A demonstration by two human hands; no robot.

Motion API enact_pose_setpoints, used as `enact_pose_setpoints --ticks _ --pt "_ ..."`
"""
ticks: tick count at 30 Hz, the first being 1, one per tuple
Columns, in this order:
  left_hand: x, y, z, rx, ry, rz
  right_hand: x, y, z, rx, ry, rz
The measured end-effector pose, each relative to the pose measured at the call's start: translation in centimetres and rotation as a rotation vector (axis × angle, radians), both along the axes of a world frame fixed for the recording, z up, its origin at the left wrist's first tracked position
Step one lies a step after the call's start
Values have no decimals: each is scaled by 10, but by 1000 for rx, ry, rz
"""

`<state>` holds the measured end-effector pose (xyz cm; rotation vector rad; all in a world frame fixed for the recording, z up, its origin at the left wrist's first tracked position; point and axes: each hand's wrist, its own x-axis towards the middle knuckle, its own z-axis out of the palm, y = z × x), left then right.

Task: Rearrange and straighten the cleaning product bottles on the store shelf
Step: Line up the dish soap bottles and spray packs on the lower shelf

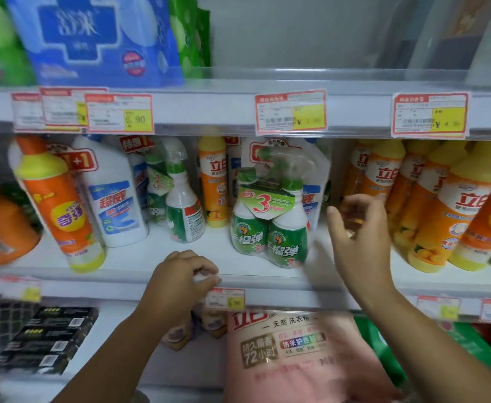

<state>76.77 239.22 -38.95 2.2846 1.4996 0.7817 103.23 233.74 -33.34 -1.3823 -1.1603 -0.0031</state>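
Note:
A green-and-white twin pack of spray cleaner bottles (270,228) stands near the front of the middle shelf (139,261). My right hand (357,237) hovers just right of it, fingers spread, holding nothing. My left hand (180,274) rests on the shelf's front edge with fingers curled, nothing visible in it. A second green spray bottle (183,210) stands further back. Left of that is a white toilet cleaner bottle (113,196), and an orange bottle with a yellow cap (61,210) leans left. A yellow-capped orange bottle (213,184) stands at the back.
Several orange-and-yellow dish soap bottles (439,210) lean at the right of the shelf. An orange jug (0,225) sits at far left. Blue and green packs (99,39) fill the upper shelf's left. Below lie a pink detergent bag (293,353) and black boxes (46,338).

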Motion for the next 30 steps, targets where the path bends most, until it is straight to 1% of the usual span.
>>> enact_pose_setpoints --ticks 2,4,6,8,10,13,16,19,21,24,26,30 --pt "-12 1 0 -1 -9 18 -38 -7 3 -19 -72 172" --pt "-24 2 -1 -2 -22 13 -72 2 2 -112 -165 336" --pt "-35 3 -2 8 -30 12 -101 28 5 -209 -172 475" --pt "-45 6 -3 21 -33 26 -125 62 10 -262 -123 545" --pt "-55 9 -5 32 -37 48 -144 94 15 -269 -31 518" --pt "-66 16 -9 39 -30 89 -163 132 16 -241 107 343" --pt "-72 21 -12 29 -41 99 -168 158 17 -342 223 188" --pt "-72 24 -13 30 -56 96 -168 178 17 -361 290 142" --pt "-70 24 -12 34 -33 95 -171 184 18 -320 284 143" --pt "-66 25 -10 16 -42 78 -166 183 15 -308 199 133" --pt "-63 26 -8 5 -56 63 -168 163 16 -304 128 135" --pt "-59 22 -7 -11 -81 47 -165 118 10 -190 -10 180"
